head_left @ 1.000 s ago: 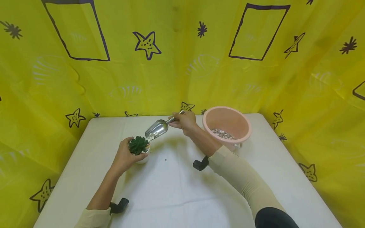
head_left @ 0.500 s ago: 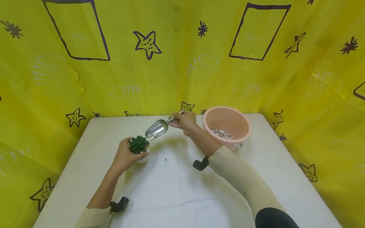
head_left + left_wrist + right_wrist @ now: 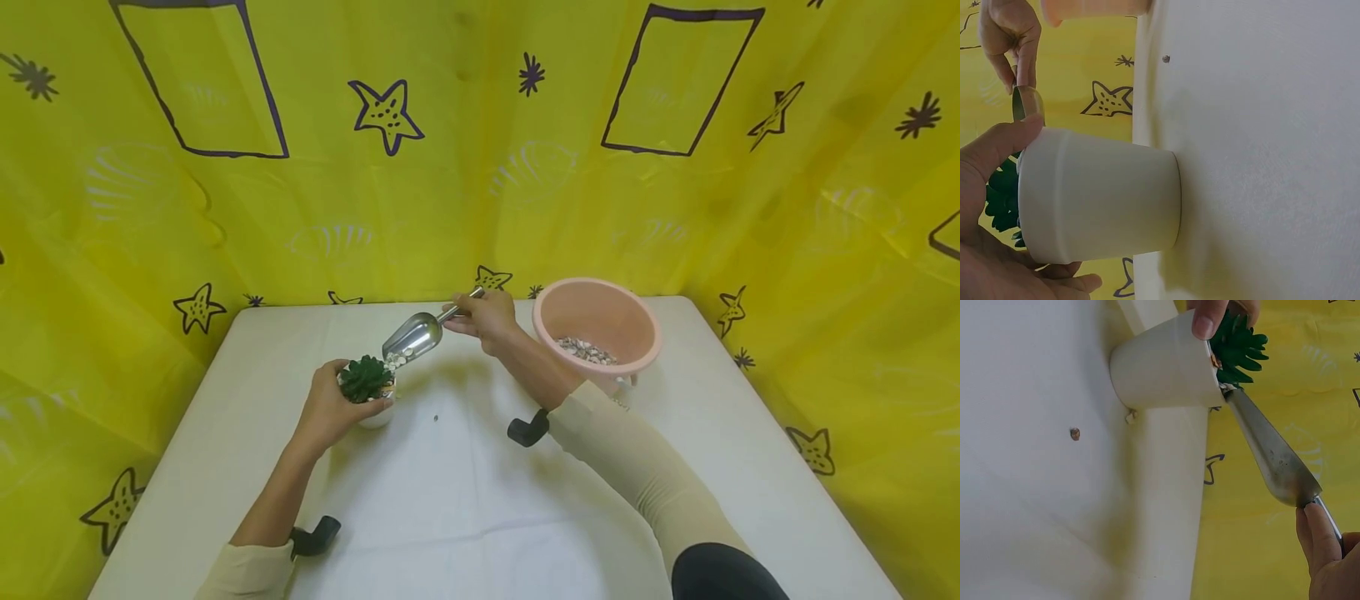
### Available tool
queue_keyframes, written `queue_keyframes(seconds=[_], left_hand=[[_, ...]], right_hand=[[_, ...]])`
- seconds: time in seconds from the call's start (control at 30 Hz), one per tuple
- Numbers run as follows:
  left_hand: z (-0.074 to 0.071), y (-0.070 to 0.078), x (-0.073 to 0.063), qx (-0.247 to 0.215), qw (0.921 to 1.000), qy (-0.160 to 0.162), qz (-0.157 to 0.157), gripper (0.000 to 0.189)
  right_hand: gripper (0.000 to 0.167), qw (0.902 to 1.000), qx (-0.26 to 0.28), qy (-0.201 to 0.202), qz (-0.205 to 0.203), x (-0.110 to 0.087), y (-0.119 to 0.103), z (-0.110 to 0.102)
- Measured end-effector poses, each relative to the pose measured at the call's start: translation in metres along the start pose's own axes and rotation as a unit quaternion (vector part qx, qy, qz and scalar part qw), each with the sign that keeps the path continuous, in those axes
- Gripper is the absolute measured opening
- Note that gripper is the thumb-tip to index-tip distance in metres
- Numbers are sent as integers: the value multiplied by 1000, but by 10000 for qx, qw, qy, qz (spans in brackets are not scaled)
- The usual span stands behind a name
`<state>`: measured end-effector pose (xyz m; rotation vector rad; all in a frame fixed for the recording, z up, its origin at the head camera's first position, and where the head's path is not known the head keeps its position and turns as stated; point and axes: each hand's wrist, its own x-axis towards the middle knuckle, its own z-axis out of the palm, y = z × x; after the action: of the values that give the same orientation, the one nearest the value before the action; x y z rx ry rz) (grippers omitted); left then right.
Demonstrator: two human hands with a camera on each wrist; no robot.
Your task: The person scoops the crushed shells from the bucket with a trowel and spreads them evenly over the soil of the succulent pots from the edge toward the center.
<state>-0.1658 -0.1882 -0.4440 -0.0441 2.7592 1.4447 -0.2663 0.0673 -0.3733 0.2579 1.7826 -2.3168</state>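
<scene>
A small white flowerpot (image 3: 1104, 197) with a green succulent (image 3: 365, 379) stands on the table, left of centre. My left hand (image 3: 330, 408) grips its rim, thumb on the near side and fingers round the far side. My right hand (image 3: 486, 321) holds a metal scoop (image 3: 415, 336) by its handle. The scoop tilts down to the left, its lip at the pot's rim beside the plant, as the right wrist view shows too. Pale pebbles (image 3: 395, 361) lie at the scoop's mouth. How full the pot is stays partly hidden by the leaves.
A pink basin (image 3: 551, 317) with pebbles (image 3: 587, 350) in its bottom stands at the back right, beside my right forearm. One loose pebble (image 3: 1075, 434) lies on the white table (image 3: 465, 500); another sits against the pot's base. A yellow patterned curtain (image 3: 450, 192) encloses the back and sides.
Both hands, the scoop and the pot keep almost the same places. The succulent shifts very slightly; the pebbles at the scoop's mouth look nearly unchanged.
</scene>
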Motion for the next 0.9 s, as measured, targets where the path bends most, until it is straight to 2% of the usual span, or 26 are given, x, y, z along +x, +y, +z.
queue_keyframes(seconds=[0.23, 0.5, 0.67, 0.8, 0.9], left_hand=[[-1, -1, 0, -2, 9999, -167, 9, 101], [1, -3, -1, 76, 10000, -29, -16, 103], [0, -4, 1, 121, 9999, -98, 69, 101], [-1, -3, 0, 121, 9998, -131, 34, 107], [0, -3, -1, 102, 9999, -18, -9, 110]], right_hand=[[10, 10000, 17, -10, -50, -1, -1, 2], [11, 9999, -32, -57, -143, -1, -2, 4], [11, 9998, -36, -69, -176, -1, -1, 5], [11, 9998, -70, -44, -202, -2, 0, 6], [11, 9997, -88, -60, -227, -2, 0, 7]])
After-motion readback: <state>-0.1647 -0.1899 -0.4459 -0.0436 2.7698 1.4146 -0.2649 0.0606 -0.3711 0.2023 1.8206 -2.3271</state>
